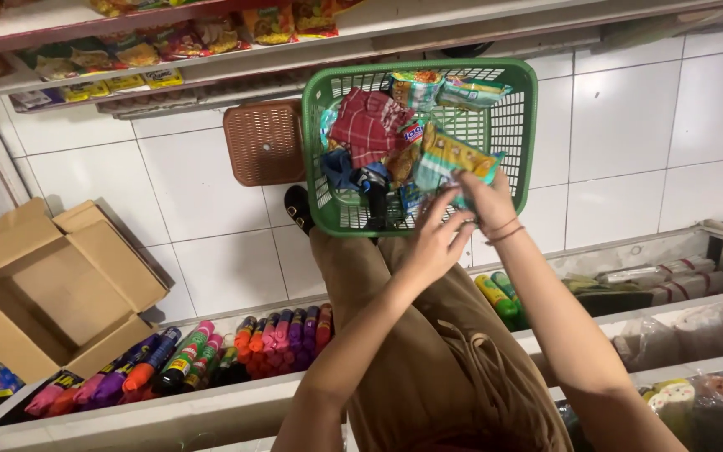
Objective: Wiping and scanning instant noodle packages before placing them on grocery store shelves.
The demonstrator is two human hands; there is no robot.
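A green plastic basket (516, 109) rests on my lap, filled with snack packets, a red checked cloth (370, 124) and a dark folded item. My right hand (485, 201) grips a yellow-green snack packet (449, 161) at the basket's near right side. Just below it, my left hand (433, 243) reaches toward the same packet with fingers spread, touching its lower edge or close to it. More packets (441, 88) lie at the far side of the basket. A thin band circles my right wrist.
A brown plastic stool (263, 142) stands on the white tiled floor left of the basket. An opened cardboard box (52, 289) sits at the left. Colourful bottles (211, 351) line a low shelf in front. Shelves with snack packets (169, 42) run along the top.
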